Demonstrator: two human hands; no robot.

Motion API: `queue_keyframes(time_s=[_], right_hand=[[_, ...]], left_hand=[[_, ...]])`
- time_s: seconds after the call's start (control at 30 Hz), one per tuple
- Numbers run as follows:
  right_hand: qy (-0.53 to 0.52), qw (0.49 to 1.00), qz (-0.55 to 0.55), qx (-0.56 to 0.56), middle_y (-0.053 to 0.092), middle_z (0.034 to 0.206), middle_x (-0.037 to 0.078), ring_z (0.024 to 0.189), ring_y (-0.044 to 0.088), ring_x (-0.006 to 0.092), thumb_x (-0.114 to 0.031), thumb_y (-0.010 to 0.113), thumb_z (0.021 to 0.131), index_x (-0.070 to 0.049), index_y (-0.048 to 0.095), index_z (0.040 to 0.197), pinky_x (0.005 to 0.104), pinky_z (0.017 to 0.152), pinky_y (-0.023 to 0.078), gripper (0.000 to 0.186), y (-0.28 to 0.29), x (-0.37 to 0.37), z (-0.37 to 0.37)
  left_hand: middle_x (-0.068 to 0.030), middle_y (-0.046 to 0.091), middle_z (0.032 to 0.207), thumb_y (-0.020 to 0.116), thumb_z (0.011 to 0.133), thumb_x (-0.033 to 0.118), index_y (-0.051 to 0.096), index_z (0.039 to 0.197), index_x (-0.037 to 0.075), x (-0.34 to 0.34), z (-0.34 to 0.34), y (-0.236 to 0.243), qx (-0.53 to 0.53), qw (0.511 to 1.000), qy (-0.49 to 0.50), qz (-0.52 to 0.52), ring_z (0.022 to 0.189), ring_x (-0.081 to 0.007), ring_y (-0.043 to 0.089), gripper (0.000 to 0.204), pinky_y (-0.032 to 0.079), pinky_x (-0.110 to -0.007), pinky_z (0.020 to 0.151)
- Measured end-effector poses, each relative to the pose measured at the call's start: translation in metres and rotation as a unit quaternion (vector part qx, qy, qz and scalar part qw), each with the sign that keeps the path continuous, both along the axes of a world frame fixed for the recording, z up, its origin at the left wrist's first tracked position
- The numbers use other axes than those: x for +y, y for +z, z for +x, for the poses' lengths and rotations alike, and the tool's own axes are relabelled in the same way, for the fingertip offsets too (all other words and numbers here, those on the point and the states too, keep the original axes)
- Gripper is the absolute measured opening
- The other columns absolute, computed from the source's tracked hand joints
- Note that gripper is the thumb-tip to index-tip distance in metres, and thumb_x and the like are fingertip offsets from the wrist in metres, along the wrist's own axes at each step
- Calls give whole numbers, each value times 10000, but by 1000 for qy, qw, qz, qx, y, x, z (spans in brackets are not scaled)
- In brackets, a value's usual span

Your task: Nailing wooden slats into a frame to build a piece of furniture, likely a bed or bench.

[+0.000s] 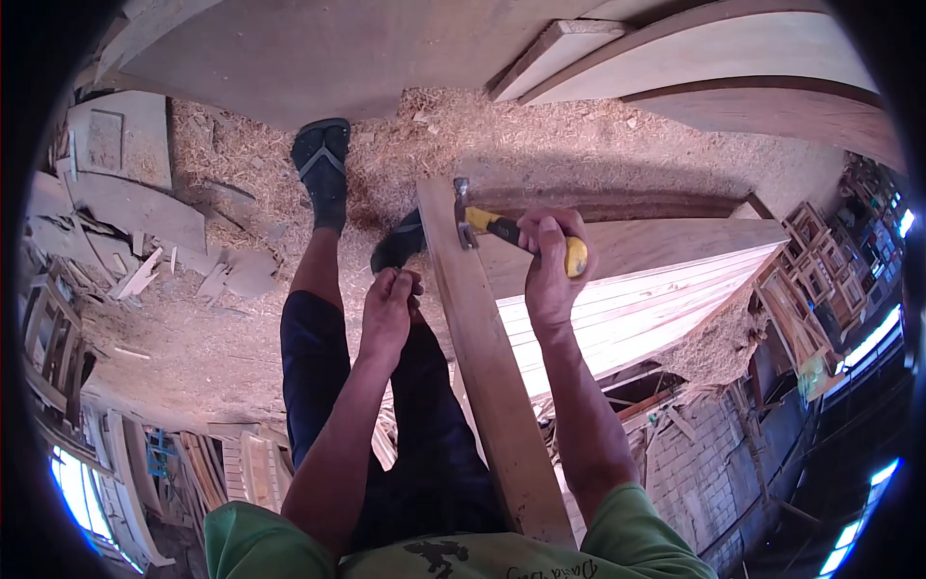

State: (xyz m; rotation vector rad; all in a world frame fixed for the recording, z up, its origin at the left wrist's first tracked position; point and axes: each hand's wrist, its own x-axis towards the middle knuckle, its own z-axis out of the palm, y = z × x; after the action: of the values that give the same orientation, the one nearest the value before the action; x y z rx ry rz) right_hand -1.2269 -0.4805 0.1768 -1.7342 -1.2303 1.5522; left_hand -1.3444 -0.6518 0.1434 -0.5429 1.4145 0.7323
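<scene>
My right hand [552, 253] is wrapped round the black and yellow grip of a claw hammer [490, 224]. The hammer's metal head is over the far part of a long wooden beam [482, 343], which runs from near my body away from me; I cannot tell whether they touch. To the left of the beam, my left hand [388, 307] is closed with its fingertips pinched together above my leg. Whatever it may hold is too small to make out. Right of the beam stands a large wooden piece [627, 256] with a broad flat face and brightly lit strips along its side.
Wood shavings [241, 318] cover the floor around my feet. Flat board offcuts [135, 207] lie at the left. Curved wooden panels [714, 58] and a large flat sheet [280, 58] are at the far side. Wooden frames [815, 261] are stacked at the right.
</scene>
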Motion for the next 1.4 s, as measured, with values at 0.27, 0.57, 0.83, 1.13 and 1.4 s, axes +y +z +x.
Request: queue_keyframes(time_s=[0.27, 0.57, 0.83, 1.13, 1.4], right_hand=[[107, 989, -95, -48, 602, 709, 9, 645, 541, 74, -80, 596, 890, 11, 681, 800, 240, 585, 417, 154, -29, 41, -56], [-6, 993, -112, -37, 548, 586, 7, 524, 506, 82, -89, 627, 830, 14, 684, 736, 261, 501, 391, 151, -76, 61, -53], [33, 986, -56, -155, 569, 564, 150, 536, 549, 158, -131, 640, 789, 59, 636, 714, 366, 552, 458, 205, -124, 77, -72], [110, 963, -14, -245, 679, 793, 288, 811, 672, 469, -308, 687, 789, 62, 702, 825, 469, 721, 536, 373, -179, 81, -99], [187, 943, 15, -275, 653, 714, 216, 705, 665, 366, -290, 668, 832, 28, 713, 870, 422, 644, 524, 323, -201, 86, -78]], left_hand=[[25, 533, 754, 490, 1015, 137, 622, 1034, 45, -15, 17, -13, 16, 999, -33, 24, 615, -40, 482, 162, 397, -209, 564], [28, 515, 733, 486, 992, 111, 599, 1265, 21, -8, 29, -20, 21, 998, -21, 59, 600, -34, 462, 309, 404, -207, 557], [-9, 551, 725, 469, 977, 64, 596, 1278, 20, 14, 20, -1, -75, 996, 5, 55, 583, -76, 510, 330, 413, -215, 510], [-28, 606, 848, 513, 896, 57, 672, 1133, 20, 41, -1, -9, -64, 996, 50, 41, 611, -95, 545, 288, 476, -238, 572], [-38, 613, 803, 480, 900, 37, 671, 1104, 25, 74, -17, -10, -75, 986, 126, 76, 639, -103, 572, 279, 473, -251, 597]])
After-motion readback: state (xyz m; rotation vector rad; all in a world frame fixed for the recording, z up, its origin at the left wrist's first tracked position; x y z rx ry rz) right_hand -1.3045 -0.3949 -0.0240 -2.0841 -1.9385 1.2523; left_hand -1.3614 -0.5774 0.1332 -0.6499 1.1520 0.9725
